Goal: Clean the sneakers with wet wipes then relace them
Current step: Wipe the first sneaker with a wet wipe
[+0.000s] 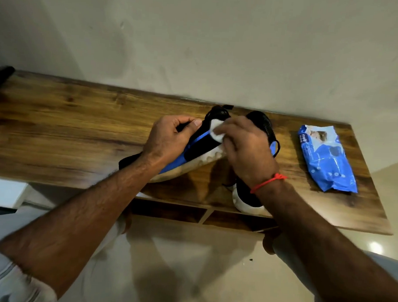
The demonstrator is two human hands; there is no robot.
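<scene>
1. A black knit sneaker with a blue side stripe and a scuffed white rubber sole (193,150) is being held tilted above a glossy, dark-grained wooden shelf top (57,126), its sole facing the camera.
2. The left hand (169,138) is gripping this sneaker's upper, fingers curled round it and thumb lying along the top.
3. The right hand (244,146) is holding a crumpled white wet wipe (217,131) with bent fingers and is pressing it against the sneaker's side, near the far end.
4. A thin red thread band (268,180) is circling the right wrist.
5. The second black sneaker with a white bumpy sole (248,198) is sitting on the wood under the right forearm, reaching right to the front edge of the shelf.
6. A crinkled blue and white plastic wipes packet (327,161) is lying flat to the right, well apart from both shoes and near the shelf's right end.
7. The wood's back edge is meeting a plain pale wall (198,48); a long bare stretch of wood is lying to the left.
8. Open cubbyholes (168,211) are showing under the front edge, above a pale glossy floor (200,265).
</scene>
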